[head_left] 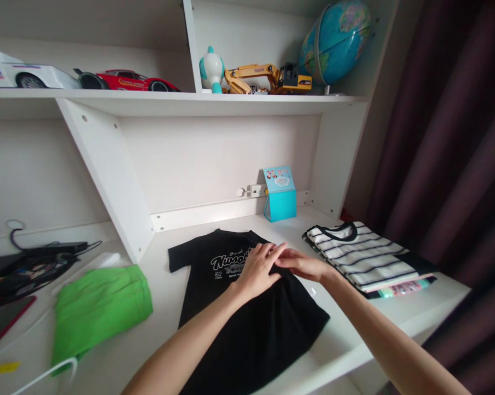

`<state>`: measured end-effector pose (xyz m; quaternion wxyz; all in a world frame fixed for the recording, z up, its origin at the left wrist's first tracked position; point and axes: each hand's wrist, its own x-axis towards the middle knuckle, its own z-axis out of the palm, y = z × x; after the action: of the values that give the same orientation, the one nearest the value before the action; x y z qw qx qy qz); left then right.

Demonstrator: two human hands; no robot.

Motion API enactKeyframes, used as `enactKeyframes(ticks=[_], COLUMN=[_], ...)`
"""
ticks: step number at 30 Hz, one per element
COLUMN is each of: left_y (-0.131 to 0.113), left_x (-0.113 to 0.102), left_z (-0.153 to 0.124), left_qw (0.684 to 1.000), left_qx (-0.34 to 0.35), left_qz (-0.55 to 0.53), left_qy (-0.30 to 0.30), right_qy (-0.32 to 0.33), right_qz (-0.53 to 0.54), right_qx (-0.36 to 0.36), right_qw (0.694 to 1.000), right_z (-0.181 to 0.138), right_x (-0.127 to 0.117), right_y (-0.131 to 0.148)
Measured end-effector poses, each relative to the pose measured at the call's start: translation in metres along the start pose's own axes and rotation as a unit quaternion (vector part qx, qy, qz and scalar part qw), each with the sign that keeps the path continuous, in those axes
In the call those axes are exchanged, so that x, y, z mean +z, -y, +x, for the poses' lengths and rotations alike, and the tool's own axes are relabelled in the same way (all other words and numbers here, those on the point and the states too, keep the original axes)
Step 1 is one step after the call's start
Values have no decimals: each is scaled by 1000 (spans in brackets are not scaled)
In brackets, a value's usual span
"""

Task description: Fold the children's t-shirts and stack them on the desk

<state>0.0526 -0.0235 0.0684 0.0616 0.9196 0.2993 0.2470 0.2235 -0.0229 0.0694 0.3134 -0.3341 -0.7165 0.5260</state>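
A black T-shirt [231, 323] with white lettering on its chest lies front up on the white desk, its collar toward the back. My left hand [257, 269] rests over the right part of the chest, fingers stretched out and thumb apart. Close against its fingertips, my right hand [300, 264] has its fingers closed on the shirt's right sleeve area, where the cloth creases. That sleeve is mostly hidden by both hands. The left sleeve [181, 255] lies spread flat.
Folded clothes with a striped shirt [362, 255] on top lie at right. Green folded cloth [103, 307], a white hanger [66, 365] and dark items [29, 269] are at left. A blue desk calendar [282, 200] stands behind. The shelf above holds toy vehicles [127, 80] and a globe [337, 41].
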Motion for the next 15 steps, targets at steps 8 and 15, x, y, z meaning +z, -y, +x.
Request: enactKeyframes(ticks=[8, 15], left_y=[18, 3], left_x=[-53, -117], left_z=[31, 64], left_qw=[991, 961], left_qx=[-101, -94], left_qz=[-20, -84], left_qy=[-85, -247], right_qy=[-154, -160], right_qz=[116, 43], right_qx=[23, 36], right_qw=[981, 986], right_z=[-49, -27], right_x=[2, 93], right_y=[8, 12])
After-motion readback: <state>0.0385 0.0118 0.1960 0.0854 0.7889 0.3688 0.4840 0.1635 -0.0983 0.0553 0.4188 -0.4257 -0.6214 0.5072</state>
